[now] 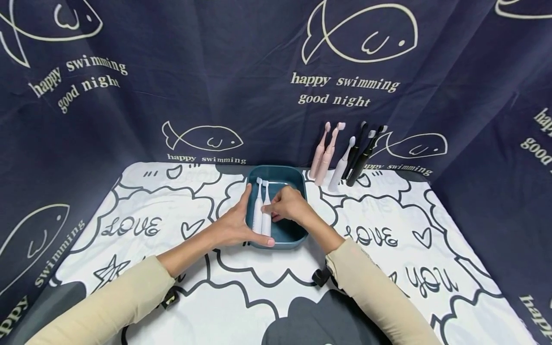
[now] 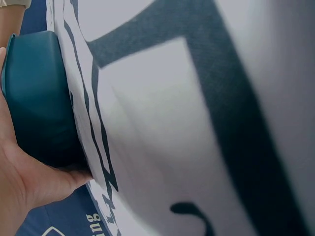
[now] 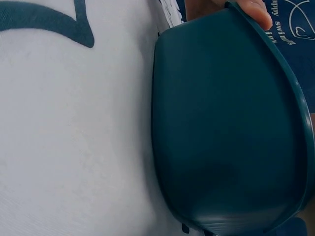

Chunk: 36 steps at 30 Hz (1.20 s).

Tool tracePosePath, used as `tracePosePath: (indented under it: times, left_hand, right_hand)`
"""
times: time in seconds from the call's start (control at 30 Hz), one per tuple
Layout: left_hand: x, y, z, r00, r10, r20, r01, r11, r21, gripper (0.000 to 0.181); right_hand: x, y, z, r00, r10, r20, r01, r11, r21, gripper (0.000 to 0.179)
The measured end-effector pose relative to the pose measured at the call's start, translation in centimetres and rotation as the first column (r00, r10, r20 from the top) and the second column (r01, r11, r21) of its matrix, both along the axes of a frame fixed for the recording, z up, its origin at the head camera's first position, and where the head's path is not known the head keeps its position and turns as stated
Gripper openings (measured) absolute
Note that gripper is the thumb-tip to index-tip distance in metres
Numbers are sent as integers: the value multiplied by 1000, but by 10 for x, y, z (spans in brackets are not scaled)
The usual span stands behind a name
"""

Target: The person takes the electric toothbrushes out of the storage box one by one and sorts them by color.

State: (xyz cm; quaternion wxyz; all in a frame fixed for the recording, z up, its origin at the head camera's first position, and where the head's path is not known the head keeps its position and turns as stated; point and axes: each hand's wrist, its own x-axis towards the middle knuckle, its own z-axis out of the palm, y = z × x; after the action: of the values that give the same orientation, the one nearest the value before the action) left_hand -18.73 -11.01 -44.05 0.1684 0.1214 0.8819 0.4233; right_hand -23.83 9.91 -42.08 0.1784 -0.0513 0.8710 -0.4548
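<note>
A teal box (image 1: 276,167) sits on the patterned cloth, its outer wall (image 3: 221,113) filling much of the right wrist view. Two white electric toothbrushes lie side by side along its left inner side: the left one (image 1: 257,211) and the right one (image 1: 267,223), brush heads toward the back. My left hand (image 1: 233,227) holds the box at its left side, thumb over the front rim; the left wrist view shows this hand (image 2: 29,172) against the outer wall. Inside the box, my right hand (image 1: 290,204) pinches the right white toothbrush by its handle.
Behind the box to the right stand two pink toothbrushes (image 1: 327,155), a white toothbrush (image 1: 340,167) and some black toothbrushes (image 1: 359,163), all upright with heads up. A dark blue curtain (image 1: 258,96) with fish drawings rises at the cloth's back edge and at both sides.
</note>
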Motion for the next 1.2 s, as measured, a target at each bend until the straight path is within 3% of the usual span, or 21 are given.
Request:
tracePosePath:
  times: [0.37, 0.77, 0.97, 1.2]
  left_hand:
    - [0, -1, -4, 1000, 0, 9, 0, 1000, 25, 173]
    - [0, -1, -4, 1000, -2, -1, 2, 1000, 5, 172]
    - [0, -2, -2, 1000, -14, -6, 14, 1000, 26, 171]
    - [0, -2, -2, 1000, -11, -5, 11, 999, 48, 171]
  right_hand:
    - [1, -2, -4, 999, -30, 27, 31, 999, -15, 22]
    - [3, -3, -4, 996, -78, -42, 77, 997, -20, 20]
    - [8, 0, 1, 994, -82, -74, 74, 992, -103, 15]
    - [14, 7, 8, 986, -92, -137, 63, 977, -203, 24]
